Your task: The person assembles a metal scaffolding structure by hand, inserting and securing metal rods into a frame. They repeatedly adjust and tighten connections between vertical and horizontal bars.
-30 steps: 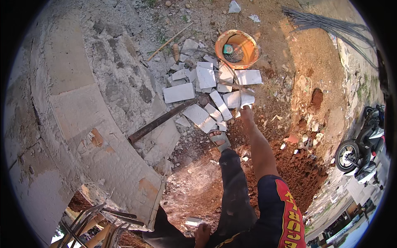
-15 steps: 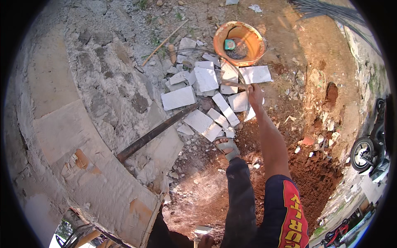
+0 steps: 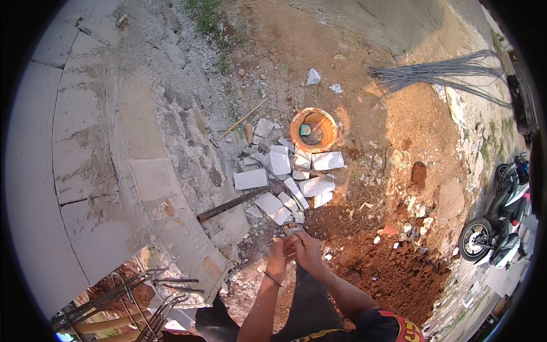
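Bucket (image 3: 314,129), orange and round, stands on the dirt beyond the hands; inside it lies grey rubble with a small teal thing on top; white tiles (image 3: 292,178), whole and broken, are heaped just beside its near rim and spread toward the person; a dark bar (image 3: 232,204) slants from the heap's left edge toward the concrete slab (image 3: 85,171); a thin stick (image 3: 242,119) lies left of the bucket; grey rods (image 3: 439,74) fan out at the far right; a motorbike (image 3: 496,228) is parked at the right edge; red earth (image 3: 393,273) is piled beside the legs; both hands meet low in the middle, left hand (image 3: 278,257) and right hand (image 3: 306,252) touching, fingers curled together on a small grey piece (image 3: 292,229) held between them, just short of the nearest tiles.
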The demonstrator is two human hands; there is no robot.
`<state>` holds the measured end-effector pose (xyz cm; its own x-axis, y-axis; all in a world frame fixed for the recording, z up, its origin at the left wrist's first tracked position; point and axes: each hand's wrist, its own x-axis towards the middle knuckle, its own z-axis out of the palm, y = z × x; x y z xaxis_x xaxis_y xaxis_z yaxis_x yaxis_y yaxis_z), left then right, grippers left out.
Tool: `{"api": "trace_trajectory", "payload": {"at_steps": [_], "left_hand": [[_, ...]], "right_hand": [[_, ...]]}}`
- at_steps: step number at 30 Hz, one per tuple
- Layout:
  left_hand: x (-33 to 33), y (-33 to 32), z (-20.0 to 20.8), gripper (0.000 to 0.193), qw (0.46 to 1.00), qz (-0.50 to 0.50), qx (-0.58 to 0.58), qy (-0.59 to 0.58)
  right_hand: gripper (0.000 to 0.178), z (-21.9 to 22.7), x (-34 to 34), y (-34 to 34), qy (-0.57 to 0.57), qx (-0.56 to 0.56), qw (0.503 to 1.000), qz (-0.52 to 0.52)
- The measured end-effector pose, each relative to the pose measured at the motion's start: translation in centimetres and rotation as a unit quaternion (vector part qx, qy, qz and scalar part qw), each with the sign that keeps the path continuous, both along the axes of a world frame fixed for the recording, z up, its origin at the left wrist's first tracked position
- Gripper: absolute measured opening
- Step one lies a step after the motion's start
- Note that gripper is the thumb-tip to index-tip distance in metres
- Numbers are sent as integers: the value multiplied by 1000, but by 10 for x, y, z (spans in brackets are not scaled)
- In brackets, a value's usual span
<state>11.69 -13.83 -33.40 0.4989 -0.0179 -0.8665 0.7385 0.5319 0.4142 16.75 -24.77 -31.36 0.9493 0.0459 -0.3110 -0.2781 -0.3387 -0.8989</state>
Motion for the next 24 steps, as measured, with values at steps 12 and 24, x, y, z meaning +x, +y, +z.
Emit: {"api": "trace_trajectory", "payload": {"at_steps": [12,24], "left_hand": [[68,50,-58,45,966,119,-210,90],[-8,31,270,39,962,179,-89,-188]], "right_hand": [[14,208,-93,-71,10,31,968,247],[14,230,-99,-31,-203,-33,937,284]]}}
